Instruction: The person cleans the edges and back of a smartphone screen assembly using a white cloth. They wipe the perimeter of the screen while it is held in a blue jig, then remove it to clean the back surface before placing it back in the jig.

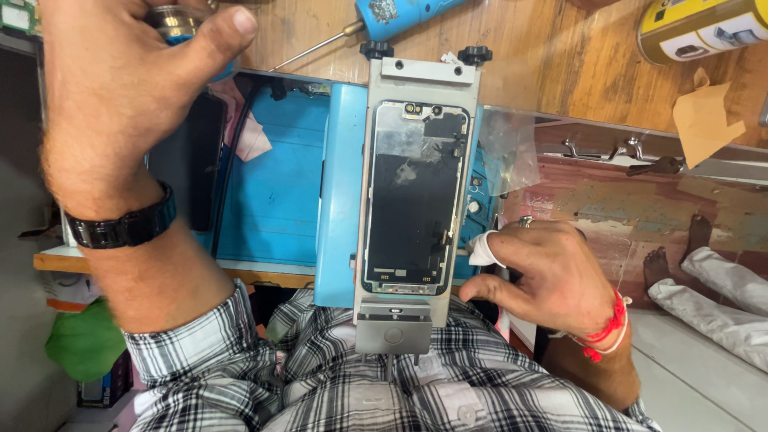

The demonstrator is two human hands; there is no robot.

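Left hand (112, 104) at 10 o'clock, fingers grasping a small metal bottle (174, 20). Right hand (552, 276) at 4 o'clock, fingers pinching a white wipe (482, 250) beside the clamped phone (414, 196).

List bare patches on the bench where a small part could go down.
Blue mat is bare between the dark panel and the metal clamp jig. Wood is bare between jig knobs and the yellow can. Crowded right of the jig around the right hand.
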